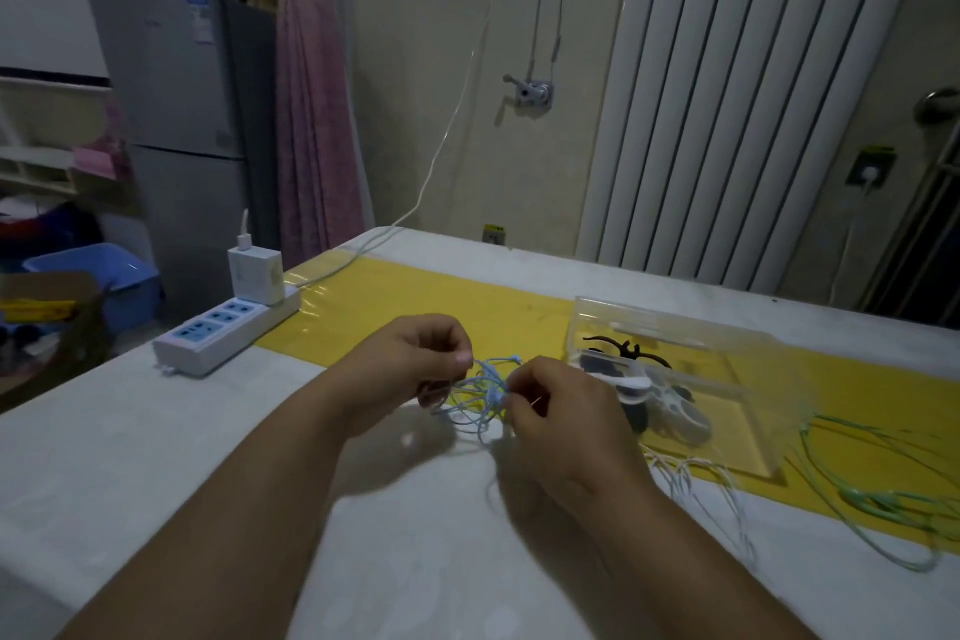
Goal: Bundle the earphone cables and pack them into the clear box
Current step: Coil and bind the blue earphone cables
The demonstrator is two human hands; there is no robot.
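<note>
Just above the table's middle, a pale blue earphone cable [480, 395] hangs in loose loops between both hands. My left hand [421, 364] pinches it at the left, and my right hand [558, 416] pinches it at the right. To the right stands the clear box [727, 369], open, with black and white bundled cables [639, 387] lying inside. In front of the box a white earphone cable [696, 483] lies loose on the table. A green earphone cable [878, 494] sprawls at the far right.
A white power strip [223, 333] with a charger block [255, 276] sits at the table's left edge, its white lead running up toward the wall. A yellow strip [415, 307] crosses the white tabletop. A radiator, a fridge and storage clutter stand beyond the table.
</note>
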